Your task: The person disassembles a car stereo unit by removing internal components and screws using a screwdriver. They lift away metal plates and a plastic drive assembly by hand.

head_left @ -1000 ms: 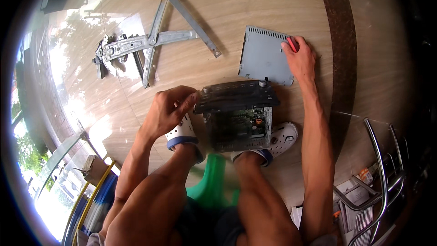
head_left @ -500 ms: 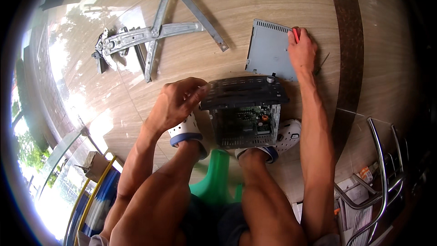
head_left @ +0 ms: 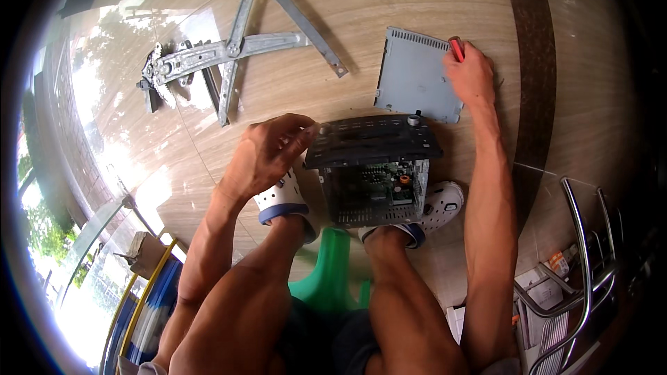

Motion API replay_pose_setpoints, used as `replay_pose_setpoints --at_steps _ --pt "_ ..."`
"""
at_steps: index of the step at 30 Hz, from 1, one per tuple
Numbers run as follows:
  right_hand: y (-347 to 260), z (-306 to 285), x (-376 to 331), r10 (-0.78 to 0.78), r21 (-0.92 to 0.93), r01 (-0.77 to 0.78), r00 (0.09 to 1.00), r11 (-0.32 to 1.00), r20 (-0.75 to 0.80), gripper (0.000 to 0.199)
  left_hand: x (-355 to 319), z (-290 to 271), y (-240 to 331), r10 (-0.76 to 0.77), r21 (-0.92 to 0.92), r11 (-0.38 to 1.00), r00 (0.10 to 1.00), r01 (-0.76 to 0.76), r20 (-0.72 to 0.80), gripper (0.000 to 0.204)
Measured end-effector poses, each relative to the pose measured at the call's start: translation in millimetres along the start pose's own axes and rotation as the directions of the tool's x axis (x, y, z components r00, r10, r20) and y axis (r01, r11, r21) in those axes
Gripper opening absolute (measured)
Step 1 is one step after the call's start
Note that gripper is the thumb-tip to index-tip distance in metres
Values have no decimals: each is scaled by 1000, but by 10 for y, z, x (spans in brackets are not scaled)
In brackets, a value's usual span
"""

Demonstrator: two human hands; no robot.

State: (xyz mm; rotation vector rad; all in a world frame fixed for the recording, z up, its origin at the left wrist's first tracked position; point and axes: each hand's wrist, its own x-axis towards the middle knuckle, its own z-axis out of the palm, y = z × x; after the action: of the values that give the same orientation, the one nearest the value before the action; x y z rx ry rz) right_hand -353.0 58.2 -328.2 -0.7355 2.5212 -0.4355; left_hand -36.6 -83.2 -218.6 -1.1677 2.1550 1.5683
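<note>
A car stereo (head_left: 375, 140) stands on the floor between my feet. Its black faceplate leans up at the far side, and the open metal case shows a green circuit board (head_left: 379, 179). With fingers curled, my left hand (head_left: 272, 149) grips the faceplate's left end by the knob. My right hand (head_left: 474, 75) is closed round a red-handled screwdriver (head_left: 456, 48); its shaft is mostly hidden by the hand. Beneath and beside that hand lies a flat grey metal cover (head_left: 417, 76) with a slotted far edge, beyond the stereo.
A metal window regulator (head_left: 233, 48) lies at the far left, with a long metal bar (head_left: 295, 17) beside it. A green plastic stool (head_left: 330, 271) is under me. Chrome tubing (head_left: 587, 250) stands at the right, and a cardboard box (head_left: 144, 253) at the left.
My right hand has shifted slightly right with the screwdriver, uncovering more of the grey cover's right edge. The left hand stays at the faceplate.
</note>
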Motion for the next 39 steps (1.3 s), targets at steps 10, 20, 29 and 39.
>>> replay_pose_setpoints --at_steps 10,20,29,39 --pt "34 -37 83 -140 -83 147 987 986 82 24 46 -9 -30 6 13 1000 1000 -6 18 29" --pt "-52 -102 58 -64 -63 68 996 996 61 23 105 69 12 -35 25 999 998 33 61 32" --pt "645 -357 170 67 -65 -72 995 995 -74 29 142 53 63 -36 2 999 996 36 78 32" --pt "285 -411 -119 122 95 -119 992 988 -28 33 180 110 1 -42 62 997 996 37 81 31"
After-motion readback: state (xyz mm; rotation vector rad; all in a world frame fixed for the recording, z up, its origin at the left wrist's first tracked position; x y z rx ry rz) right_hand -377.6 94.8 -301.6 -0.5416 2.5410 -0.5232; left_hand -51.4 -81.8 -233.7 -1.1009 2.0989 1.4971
